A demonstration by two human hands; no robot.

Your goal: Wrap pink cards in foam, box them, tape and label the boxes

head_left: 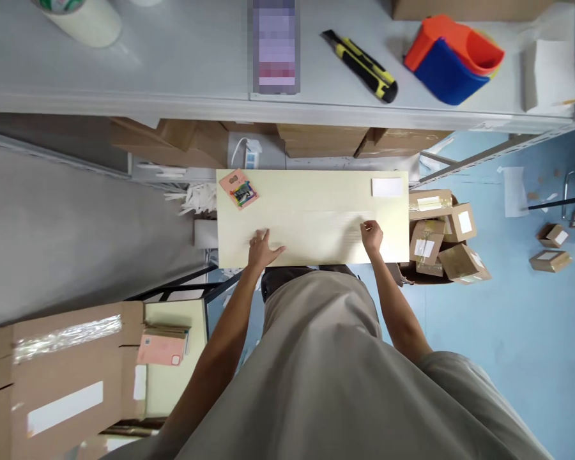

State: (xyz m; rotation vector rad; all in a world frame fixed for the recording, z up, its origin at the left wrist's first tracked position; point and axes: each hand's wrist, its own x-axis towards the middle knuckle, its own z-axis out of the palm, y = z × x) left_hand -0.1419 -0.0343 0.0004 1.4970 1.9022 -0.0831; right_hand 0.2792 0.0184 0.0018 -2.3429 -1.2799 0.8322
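Note:
My left hand (263,250) rests on the cream tabletop (311,188) near its front edge, thumb and fingers spread apart. My right hand (372,236) is closed in a pinch above the right part of the same tabletop; what its fingertips hold, if anything, is too faint to name. Between the hands the surface shows pale streaks and a sheen, perhaps clear film, but I cannot tell. A pink packet (239,189) with a dark picture lies at the back left corner. At the back right lies a white slip (386,187).
On the grey shelf (172,76) ahead are a yellow-black box cutter (361,64), a red and blue tape dispenser (453,57), a blurred-out screen (276,48) and white labels (551,75). Small cartons (429,243) fill a box at right. A large carton (67,370) stands at left.

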